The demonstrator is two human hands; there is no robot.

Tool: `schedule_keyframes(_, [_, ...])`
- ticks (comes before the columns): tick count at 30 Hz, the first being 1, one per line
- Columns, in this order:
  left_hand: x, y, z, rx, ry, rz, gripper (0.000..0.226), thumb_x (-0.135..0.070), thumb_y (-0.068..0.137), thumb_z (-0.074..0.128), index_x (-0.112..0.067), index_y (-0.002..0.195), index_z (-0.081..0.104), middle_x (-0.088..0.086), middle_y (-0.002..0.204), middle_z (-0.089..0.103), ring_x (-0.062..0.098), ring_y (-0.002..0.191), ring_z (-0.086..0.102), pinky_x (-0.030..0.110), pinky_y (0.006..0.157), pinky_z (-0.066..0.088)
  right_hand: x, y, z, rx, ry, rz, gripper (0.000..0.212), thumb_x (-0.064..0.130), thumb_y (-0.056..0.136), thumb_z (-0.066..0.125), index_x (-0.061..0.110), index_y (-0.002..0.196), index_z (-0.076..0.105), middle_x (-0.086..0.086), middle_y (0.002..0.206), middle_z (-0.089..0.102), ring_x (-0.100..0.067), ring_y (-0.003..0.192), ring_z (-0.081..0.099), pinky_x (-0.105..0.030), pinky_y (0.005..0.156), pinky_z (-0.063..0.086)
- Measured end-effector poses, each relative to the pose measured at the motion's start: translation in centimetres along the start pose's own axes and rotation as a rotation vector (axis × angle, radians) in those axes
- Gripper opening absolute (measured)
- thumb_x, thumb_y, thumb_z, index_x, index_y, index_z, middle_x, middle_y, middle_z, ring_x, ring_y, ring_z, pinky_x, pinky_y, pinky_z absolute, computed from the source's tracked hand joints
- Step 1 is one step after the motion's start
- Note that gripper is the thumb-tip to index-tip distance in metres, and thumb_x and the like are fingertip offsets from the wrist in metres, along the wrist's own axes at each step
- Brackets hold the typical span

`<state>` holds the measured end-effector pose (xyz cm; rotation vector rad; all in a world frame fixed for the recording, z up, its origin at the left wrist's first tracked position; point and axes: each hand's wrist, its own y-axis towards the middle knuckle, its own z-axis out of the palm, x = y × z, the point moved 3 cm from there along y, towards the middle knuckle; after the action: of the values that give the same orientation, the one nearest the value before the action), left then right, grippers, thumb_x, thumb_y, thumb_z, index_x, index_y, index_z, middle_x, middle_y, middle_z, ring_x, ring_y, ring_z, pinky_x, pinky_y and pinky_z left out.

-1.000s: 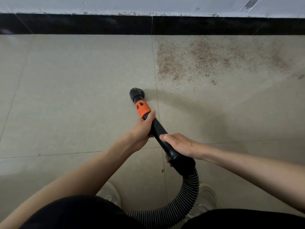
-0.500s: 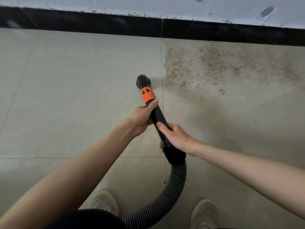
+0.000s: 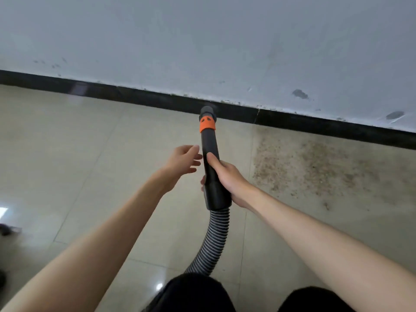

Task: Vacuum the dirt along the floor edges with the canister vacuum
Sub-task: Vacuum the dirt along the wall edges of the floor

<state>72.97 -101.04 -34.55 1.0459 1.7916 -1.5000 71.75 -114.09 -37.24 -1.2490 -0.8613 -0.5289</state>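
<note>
The black vacuum wand (image 3: 209, 145) with an orange collar (image 3: 207, 124) points up toward the black baseboard (image 3: 326, 126), its nozzle tip (image 3: 208, 110) lifted in front of it. My right hand (image 3: 227, 177) grips the wand's lower part, just above where the ribbed grey hose (image 3: 212, 240) joins. My left hand (image 3: 183, 162) hovers just left of the wand, fingers loosely spread and holding nothing. A patch of brown dirt (image 3: 315, 167) lies on the floor tiles to the right of the wand, along the baseboard.
A scuffed white wall (image 3: 202, 41) rises above the baseboard. Glossy beige floor tiles (image 3: 67, 154) stretch to the left. A dark object (image 3: 6, 229) sits at the far left edge. My dark-clothed knees (image 3: 193, 293) show at the bottom.
My left hand has let go of the wand and moved off to its left. The wand swung up toward the baseboard, and the view tilted up to show more wall.
</note>
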Motion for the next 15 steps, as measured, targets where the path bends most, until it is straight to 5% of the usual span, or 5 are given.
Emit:
schedule_keyframes(9, [-11.7, -14.2, -17.6, -0.389, 0.775, 0.283, 0.061, -0.040, 0.099, 0.039, -0.021, 0.152, 0.015, 0.003, 0.156, 0.024, 0.024, 0.141, 0.025, 0.038, 0.113, 0.021, 18.8, -8.0, 9.4, 0.017, -0.217, -0.177, 0.032, 0.043, 0.097, 0.055, 0.012, 0.089, 0.056, -0.006, 0.074, 0.067, -0.013, 0.059, 0.064, -0.020, 0.057, 0.052])
schedule_keyframes(15, [-17.8, -25.0, -27.5, -0.522, 0.873, 0.152, 0.066, -0.050, 0.097, 0.029, -0.024, 0.153, 0.004, 0.002, 0.160, 0.009, 0.022, 0.147, 0.006, 0.043, 0.119, 0.004, 32.0, -15.7, 17.7, 0.135, -0.274, -0.105, 0.033, 0.046, 0.097, 0.055, 0.014, 0.087, 0.058, -0.011, 0.082, 0.065, -0.022, 0.071, 0.063, -0.036, 0.075, 0.054])
